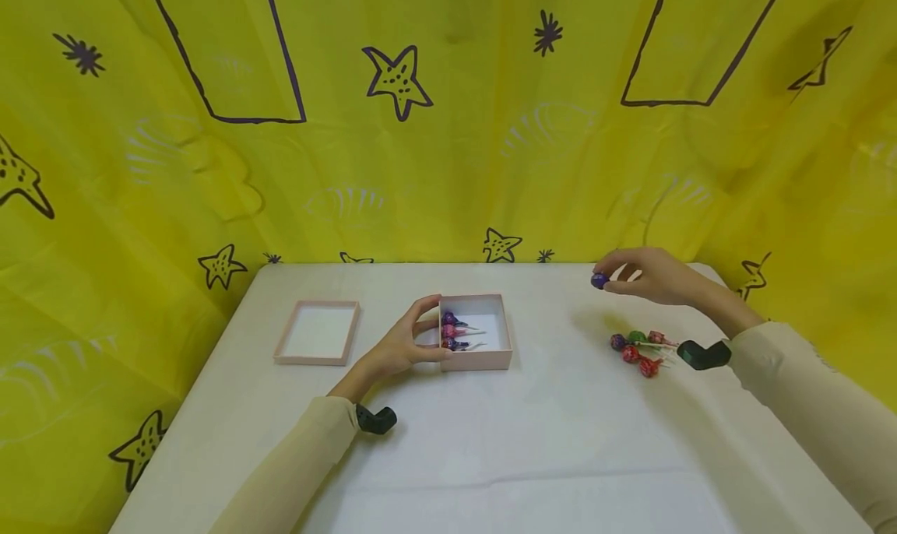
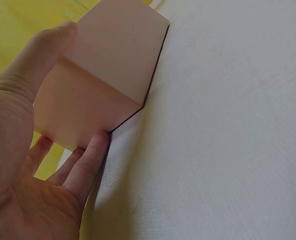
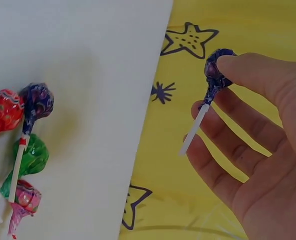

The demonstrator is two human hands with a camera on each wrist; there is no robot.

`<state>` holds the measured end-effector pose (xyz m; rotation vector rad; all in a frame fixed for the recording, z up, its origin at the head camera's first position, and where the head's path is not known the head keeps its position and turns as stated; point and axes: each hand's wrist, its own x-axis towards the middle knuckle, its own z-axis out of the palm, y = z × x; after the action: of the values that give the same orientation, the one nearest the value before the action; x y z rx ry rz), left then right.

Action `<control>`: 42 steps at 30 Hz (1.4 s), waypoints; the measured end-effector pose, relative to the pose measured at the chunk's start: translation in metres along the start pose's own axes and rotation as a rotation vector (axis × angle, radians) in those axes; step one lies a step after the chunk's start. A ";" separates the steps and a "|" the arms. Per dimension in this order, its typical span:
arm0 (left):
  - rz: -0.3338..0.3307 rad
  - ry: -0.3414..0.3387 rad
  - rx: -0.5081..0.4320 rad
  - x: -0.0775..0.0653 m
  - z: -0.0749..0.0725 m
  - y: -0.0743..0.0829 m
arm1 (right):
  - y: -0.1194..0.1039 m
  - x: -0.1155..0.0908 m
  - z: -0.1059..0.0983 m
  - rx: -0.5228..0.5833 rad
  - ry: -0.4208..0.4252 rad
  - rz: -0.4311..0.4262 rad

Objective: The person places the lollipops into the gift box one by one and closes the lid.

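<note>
My left hand [image 1: 398,347] holds the left side of a pale pink open box [image 1: 483,360], thumb on the near wall and fingers around the far side. Inside the box, three wrapped lollipops [image 1: 449,331] lie along the left wall, sticks pointing right. Above the table's far right, my right hand [image 1: 653,275] pinches a purple-wrapped lollipop [image 3: 216,75] by its round head. Its white stick hangs down past the fingers in the right wrist view. Below that hand, several lollipops lie in a loose pile, with purple [image 3: 39,100], green [image 3: 34,155], red [image 3: 7,110] and pink [image 3: 27,197] wrappers.
A shallow pink-rimmed box lid [image 1: 311,360] lies inside up, left of the box. White cloth covers the table [image 1: 532,433]. A yellow curtain [image 1: 448,160] with drawn starfish hangs behind the table and along both sides.
</note>
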<state>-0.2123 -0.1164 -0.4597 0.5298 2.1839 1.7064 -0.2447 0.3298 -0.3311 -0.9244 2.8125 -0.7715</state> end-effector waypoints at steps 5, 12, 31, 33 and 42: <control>0.003 -0.008 0.002 0.000 0.000 0.000 | -0.004 0.001 -0.001 0.003 0.037 0.003; -0.002 -0.003 0.004 0.001 0.000 0.000 | -0.007 0.002 -0.002 0.015 0.091 0.029; -0.003 -0.005 0.023 -0.001 -0.001 0.000 | -0.012 0.006 0.002 0.048 0.104 0.044; -0.002 -0.004 0.022 0.000 -0.001 0.000 | -0.013 0.008 0.003 0.044 0.101 0.043; -0.009 -0.003 0.011 0.000 -0.001 -0.001 | -0.021 0.023 0.008 0.039 0.064 0.012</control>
<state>-0.2130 -0.1171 -0.4608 0.5243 2.1912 1.6896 -0.2503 0.2984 -0.3258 -0.8914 2.8440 -0.8665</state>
